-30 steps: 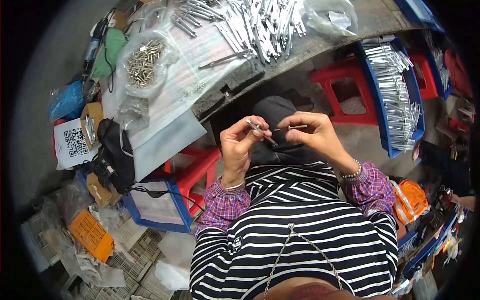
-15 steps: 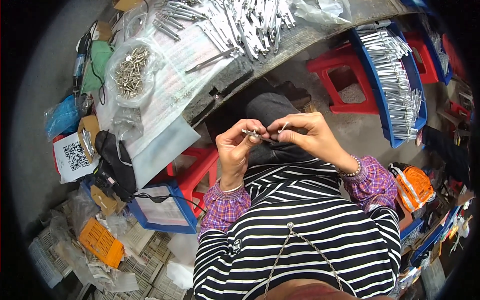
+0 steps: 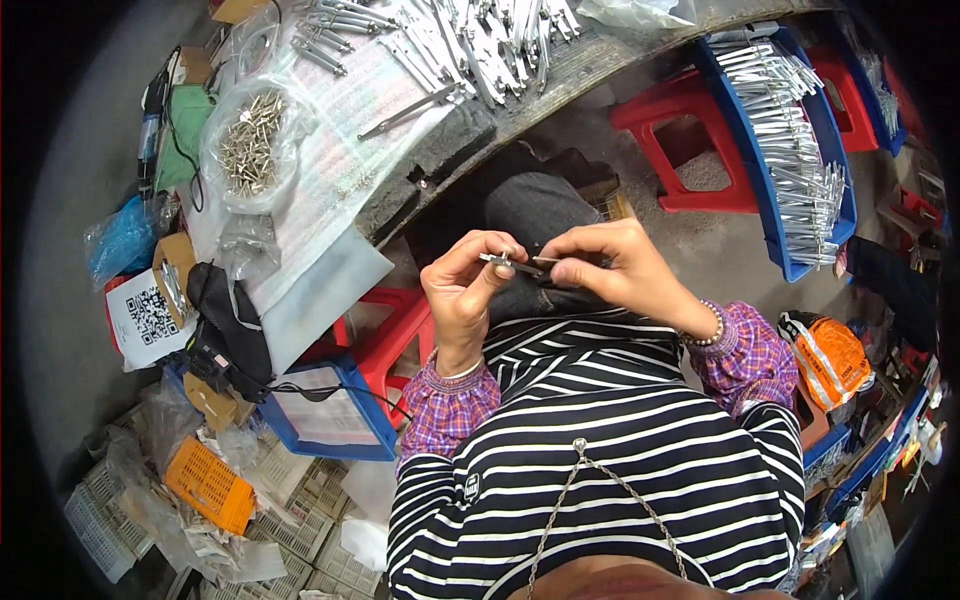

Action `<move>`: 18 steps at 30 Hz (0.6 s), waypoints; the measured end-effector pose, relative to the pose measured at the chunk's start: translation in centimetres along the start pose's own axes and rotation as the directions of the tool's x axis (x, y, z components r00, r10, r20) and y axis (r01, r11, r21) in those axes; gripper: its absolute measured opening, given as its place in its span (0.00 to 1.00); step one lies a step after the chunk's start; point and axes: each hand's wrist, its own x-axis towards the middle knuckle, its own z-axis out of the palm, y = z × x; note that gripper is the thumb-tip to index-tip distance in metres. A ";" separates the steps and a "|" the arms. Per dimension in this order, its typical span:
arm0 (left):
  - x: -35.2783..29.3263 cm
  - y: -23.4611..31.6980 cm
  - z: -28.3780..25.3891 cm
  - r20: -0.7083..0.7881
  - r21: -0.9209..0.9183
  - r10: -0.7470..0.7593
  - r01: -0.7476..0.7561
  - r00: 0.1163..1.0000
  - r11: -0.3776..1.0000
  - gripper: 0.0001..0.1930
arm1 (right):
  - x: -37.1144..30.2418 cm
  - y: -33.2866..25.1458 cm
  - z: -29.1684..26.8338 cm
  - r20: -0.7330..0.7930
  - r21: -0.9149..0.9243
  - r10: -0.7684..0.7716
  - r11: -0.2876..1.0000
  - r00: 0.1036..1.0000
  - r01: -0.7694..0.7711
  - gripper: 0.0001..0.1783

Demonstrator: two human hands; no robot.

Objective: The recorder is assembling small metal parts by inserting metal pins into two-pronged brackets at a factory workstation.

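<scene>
Above my lap, my left hand (image 3: 466, 285) pinches a slim silver metal part (image 3: 512, 264) between thumb and fingertips. A small pin-like piece stands up from that part near my left thumb. My right hand (image 3: 618, 268) is closed in a pinch close to the part's right end. What its fingertips hold is too small to make out. On the table lie many similar slim metal parts (image 3: 490, 50) in a heap. A clear plastic bag (image 3: 298, 150) there holds small brass-coloured pins (image 3: 252, 142). A dark slim tool (image 3: 408, 112) rests near the table edge.
At the right, a blue tray (image 3: 777, 225) full of slim metal parts sits on a red stool (image 3: 650, 135). Another blue tray (image 3: 375, 425) stands low at the left by a red stool (image 3: 398, 335). An orange basket (image 3: 208, 485) lies lower left.
My right fingertips have shifted left and down, closer to the part's end. The small silver piece seen upright at my right fingers is no longer visible there. The left hand keeps its pinch.
</scene>
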 end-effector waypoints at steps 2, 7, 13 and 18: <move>0.1 -0.1 -0.1 -0.006 -0.055 -0.007 0.006 1.000 0.998 0.06 | 0.1 0.4 -0.4 0.018 -0.027 0.013 1.000 1.000 -0.013 0.09; 0.2 0.0 -0.7 -0.045 -0.112 -0.010 0.005 0.999 0.994 0.06 | 0.2 2.9 -0.5 0.388 -0.436 0.174 0.900 0.905 0.014 0.13; -0.1 0.1 -1.1 -0.110 -0.050 -0.019 0.013 0.994 0.999 0.06 | 1.3 3.5 0.0 0.152 -0.588 0.067 0.808 0.986 0.035 0.19; 0.0 -0.3 -0.7 -0.093 -0.070 -0.040 0.034 0.995 0.997 0.08 | 1.2 1.2 -0.2 -0.005 -0.284 -0.069 0.957 0.998 0.064 0.13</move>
